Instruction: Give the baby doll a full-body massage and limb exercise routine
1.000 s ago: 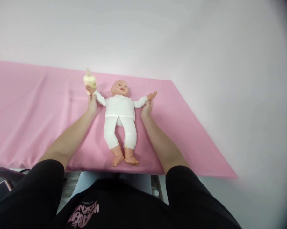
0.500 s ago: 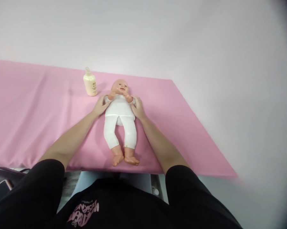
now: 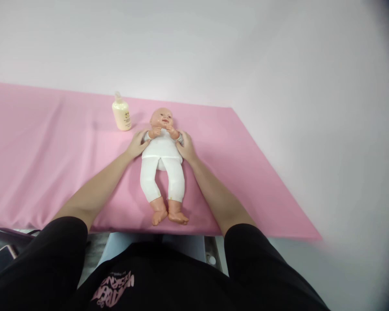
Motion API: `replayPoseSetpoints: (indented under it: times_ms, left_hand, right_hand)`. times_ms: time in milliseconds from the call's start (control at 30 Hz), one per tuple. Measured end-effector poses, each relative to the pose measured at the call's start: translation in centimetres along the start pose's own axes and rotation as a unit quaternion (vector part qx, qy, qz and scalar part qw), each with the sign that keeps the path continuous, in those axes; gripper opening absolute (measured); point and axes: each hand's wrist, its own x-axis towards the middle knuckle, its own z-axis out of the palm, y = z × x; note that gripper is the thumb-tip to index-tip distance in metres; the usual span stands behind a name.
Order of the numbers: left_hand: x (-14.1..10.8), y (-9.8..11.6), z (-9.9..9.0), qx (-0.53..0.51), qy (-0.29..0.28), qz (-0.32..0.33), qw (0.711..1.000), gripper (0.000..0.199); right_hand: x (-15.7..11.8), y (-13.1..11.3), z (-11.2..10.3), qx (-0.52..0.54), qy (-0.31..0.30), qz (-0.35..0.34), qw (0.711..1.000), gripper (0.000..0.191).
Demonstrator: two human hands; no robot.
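Note:
A baby doll [image 3: 162, 144] in a white top and white trousers lies on its back on the pink cloth [image 3: 246, 190], head away from me and bare feet near the front edge. My left hand [image 3: 137, 144] is wrapped round the doll's sleeve and arm on the left side. On the right side, my right hand [image 3: 185, 146] holds the other sleeve and arm in the same way. Both of the doll's hands are raised in front of its chest, below its chin.
A pale yellow pump bottle [image 3: 121, 114] stands on the cloth to the left of the doll's head. At the lower left lies a phone [image 3: 0, 260] beside a dark surface. A white wall [image 3: 194, 47] rises behind the table.
The doll's raised hand on the left side has shifted slightly right and down. Both of my hands remain at the doll's arms.

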Motion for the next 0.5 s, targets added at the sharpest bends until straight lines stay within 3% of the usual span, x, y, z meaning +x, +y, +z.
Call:
replayPoseSetpoints:
  times_ms: [267,500]
  left_hand:
    - [-0.06,0.16,-0.16,-0.03,0.015,-0.003,0.999,0.062]
    - [0.21,-0.48,0.33,-0.182,0.132,-0.093,0.97,0.072]
  right_hand:
    - [-0.01,0.05,0.06,0.032,0.015,0.01,0.999,0.046]
    - [0.0,-0.74,-0.3,0.171,0.085,0.116,0.975,0.065]
